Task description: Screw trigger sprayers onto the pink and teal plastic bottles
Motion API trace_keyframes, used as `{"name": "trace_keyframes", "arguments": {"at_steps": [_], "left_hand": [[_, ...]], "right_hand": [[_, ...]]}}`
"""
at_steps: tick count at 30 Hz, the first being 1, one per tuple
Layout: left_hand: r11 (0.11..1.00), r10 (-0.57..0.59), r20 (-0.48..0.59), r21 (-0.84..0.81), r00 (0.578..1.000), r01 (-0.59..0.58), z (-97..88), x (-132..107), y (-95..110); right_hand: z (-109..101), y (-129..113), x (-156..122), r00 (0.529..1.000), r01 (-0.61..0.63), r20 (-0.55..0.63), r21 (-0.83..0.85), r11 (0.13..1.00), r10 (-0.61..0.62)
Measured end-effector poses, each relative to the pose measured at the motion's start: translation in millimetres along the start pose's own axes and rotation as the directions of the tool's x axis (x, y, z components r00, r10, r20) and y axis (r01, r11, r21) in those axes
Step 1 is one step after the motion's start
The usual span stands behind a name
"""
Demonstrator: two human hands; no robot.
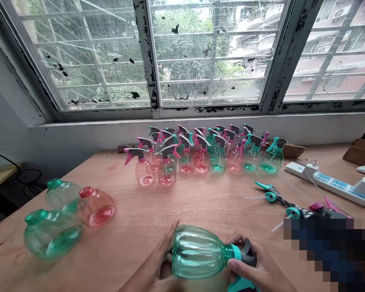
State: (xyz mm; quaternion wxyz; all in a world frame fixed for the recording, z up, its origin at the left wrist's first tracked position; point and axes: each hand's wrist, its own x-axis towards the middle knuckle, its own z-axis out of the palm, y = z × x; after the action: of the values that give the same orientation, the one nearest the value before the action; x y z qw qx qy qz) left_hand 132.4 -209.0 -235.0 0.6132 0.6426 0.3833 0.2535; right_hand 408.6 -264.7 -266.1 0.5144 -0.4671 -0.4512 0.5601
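You hold the green bottle [197,253] on its side between both hands, low and close to you. Your left hand [153,267] cups its base, fingers nearly straight. Your right hand [258,271] is curled around the neck and the grey spray head [246,251], apparently gripping it (the frame cuts the hand off). Three capless bottles [51,233] lie left of your left hand. The row of finished sprayers [200,156] stands well beyond both hands, and loose spray heads [273,195] lie beyond your right.
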Motion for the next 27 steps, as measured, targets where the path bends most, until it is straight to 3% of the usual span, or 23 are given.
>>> {"name": "trace_keyframes", "arguments": {"at_steps": [7,11,15,19,22,27], "left_hand": [[0.999,0.012,0.056,-0.052,0.998,-0.009,-3.3,-0.4,1.6],[0.999,0.029,0.068,0.018,0.997,-0.03,-8.6,3.8,-7.7],[0.998,0.056,0.103,-0.022,0.993,-0.054,-8.3,6.9,-16.6],[0.997,0.01,0.054,-0.072,0.998,-0.007,-3.4,3.8,-7.0],[0.996,0.011,0.08,-0.093,0.997,-0.003,-0.9,2.6,4.9],[0.998,-0.03,0.053,-0.053,0.998,0.033,2.7,2.1,13.9]], "right_hand": [[-1.5,2.0,1.3,0.998,0.0,0.059,-0.032,0.999,0.002],[-0.5,-0.8,0.9,0.999,0.003,0.043,-0.023,1.0,-0.002],[0.6,-1.4,0.1,0.999,0.007,0.032,-0.009,1.0,-0.007],[0.2,0.2,0.9,0.999,0.023,0.037,-0.024,0.999,-0.022],[-0.8,0.8,2.2,0.997,0.05,0.064,-0.03,0.998,-0.048],[-3.5,4.7,4.3,0.996,0.044,0.075,-0.015,0.999,-0.042]]}}
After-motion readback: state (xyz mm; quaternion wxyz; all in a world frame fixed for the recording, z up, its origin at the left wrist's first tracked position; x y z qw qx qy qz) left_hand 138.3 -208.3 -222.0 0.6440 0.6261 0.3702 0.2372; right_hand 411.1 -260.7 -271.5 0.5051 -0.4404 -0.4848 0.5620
